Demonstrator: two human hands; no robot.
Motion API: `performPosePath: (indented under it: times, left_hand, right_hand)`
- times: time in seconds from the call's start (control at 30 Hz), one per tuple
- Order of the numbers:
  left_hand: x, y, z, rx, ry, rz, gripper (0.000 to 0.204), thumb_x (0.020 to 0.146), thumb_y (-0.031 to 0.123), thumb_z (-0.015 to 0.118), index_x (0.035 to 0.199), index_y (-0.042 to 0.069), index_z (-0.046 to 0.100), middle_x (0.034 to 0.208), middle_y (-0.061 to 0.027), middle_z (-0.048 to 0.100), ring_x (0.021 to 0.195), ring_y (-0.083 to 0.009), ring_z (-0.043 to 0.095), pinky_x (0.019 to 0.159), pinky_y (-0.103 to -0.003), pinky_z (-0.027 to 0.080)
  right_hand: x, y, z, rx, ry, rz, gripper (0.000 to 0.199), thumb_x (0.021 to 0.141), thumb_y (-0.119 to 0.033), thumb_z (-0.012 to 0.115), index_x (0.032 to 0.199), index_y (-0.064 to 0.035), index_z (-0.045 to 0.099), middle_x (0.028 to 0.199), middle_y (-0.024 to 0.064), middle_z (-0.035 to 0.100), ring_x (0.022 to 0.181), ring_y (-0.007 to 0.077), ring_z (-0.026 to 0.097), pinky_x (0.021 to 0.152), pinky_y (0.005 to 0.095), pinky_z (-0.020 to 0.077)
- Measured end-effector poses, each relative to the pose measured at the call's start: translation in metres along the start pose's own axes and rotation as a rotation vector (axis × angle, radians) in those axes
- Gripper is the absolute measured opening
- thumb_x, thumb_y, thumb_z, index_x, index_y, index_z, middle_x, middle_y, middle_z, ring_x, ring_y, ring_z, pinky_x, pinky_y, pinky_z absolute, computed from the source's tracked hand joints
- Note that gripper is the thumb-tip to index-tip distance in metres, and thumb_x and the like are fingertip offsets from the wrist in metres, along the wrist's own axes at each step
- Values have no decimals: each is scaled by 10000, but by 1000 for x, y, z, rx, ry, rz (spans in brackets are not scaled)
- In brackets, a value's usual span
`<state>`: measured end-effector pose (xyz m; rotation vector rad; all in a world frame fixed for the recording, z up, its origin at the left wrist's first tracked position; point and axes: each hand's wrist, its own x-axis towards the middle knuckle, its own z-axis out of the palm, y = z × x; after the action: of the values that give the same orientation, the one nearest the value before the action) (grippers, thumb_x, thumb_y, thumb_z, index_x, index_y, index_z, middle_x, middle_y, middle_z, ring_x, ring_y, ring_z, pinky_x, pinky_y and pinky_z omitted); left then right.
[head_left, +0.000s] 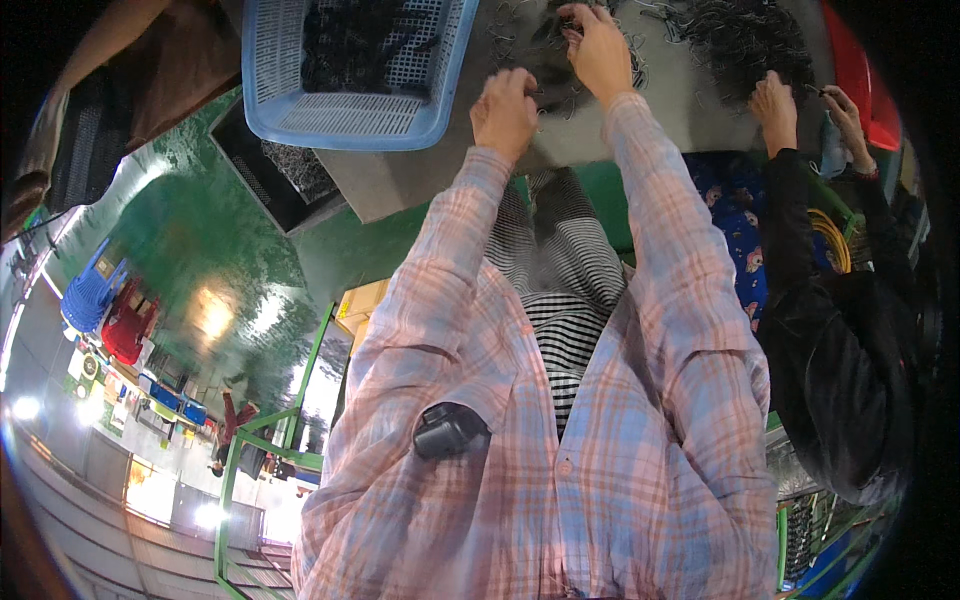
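My left hand (503, 116) is over the grey tabletop (400, 185), just right of a light blue plastic basket (345, 133). Its fingers are curled together, and whatever they hold is too small to make out. Farther forward and to the right is my right hand (602, 55), its fingers pinched near the table's far side. I cannot tell what is in that pinch. Small dark wiry pieces (560, 100) are scattered around and beneath both hands. Inside the basket lies a heap of similar dark pieces (365, 50).
A larger pile of dark wiry pieces (745, 45) spreads to the right, by a co-worker's hands (775, 112). A red container (868, 95) stands at the right edge. A black crate (250, 165) sits below the table's left side. Green metal framing (235, 470) rises at lower left.
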<state>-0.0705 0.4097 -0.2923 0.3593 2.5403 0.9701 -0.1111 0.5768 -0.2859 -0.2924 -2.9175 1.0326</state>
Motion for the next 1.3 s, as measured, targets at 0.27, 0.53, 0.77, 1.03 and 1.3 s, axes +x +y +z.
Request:
performPosePath:
  times: [0.27, 0.53, 0.77, 1.03, 1.3]
  left_hand:
    - [83, 20, -1, 31, 265, 54, 138, 783, 83, 605, 913, 80, 560, 990, -124, 546, 958, -298, 543, 784, -416, 474]
    - [109, 21, 2, -104, 138, 102, 130, 805, 68, 571, 924, 66, 519, 995, -149, 518, 955, -348, 533, 783, -440, 459]
    - [141, 20, 20, 195, 184, 215, 187, 797, 65, 552, 973, 34, 494, 1013, -187, 504, 974, -371, 521, 805, -440, 456]
    - [107, 7, -5, -590, 68, -5, 176, 771, 41, 598, 946, 62, 586, 840, -105, 588, 793, -285, 587, 727, -389, 477]
    - [56, -3, -12, -1283, -297, -498, 159, 840, 159, 614, 978, 80, 610, 907, -1, 571, 832, -134, 560, 752, -320, 489]
  right_hand:
    - [-7, 29, 4, -241, -221, -20, 208, 785, -123, 655, 970, -91, 566, 968, 96, 588, 839, 340, 601, 690, 429, 480]
    - [-37, 5, -27, 148, -79, 237, 215, 750, -220, 709, 799, -42, 598, 759, 93, 578, 726, 255, 606, 639, 371, 475]
    - [-44, 10, -35, 275, -83, 361, 177, 754, -190, 696, 841, -47, 638, 768, 75, 656, 677, 201, 616, 652, 303, 482]
    - [-54, 24, -27, -72, 233, 45, 170, 777, -165, 703, 932, -97, 687, 822, 22, 693, 747, 143, 644, 650, 266, 490]
    - [-49, 27, -32, 944, 87, 813, 185, 822, -182, 703, 948, -48, 675, 879, 29, 690, 695, 76, 618, 558, 196, 449]
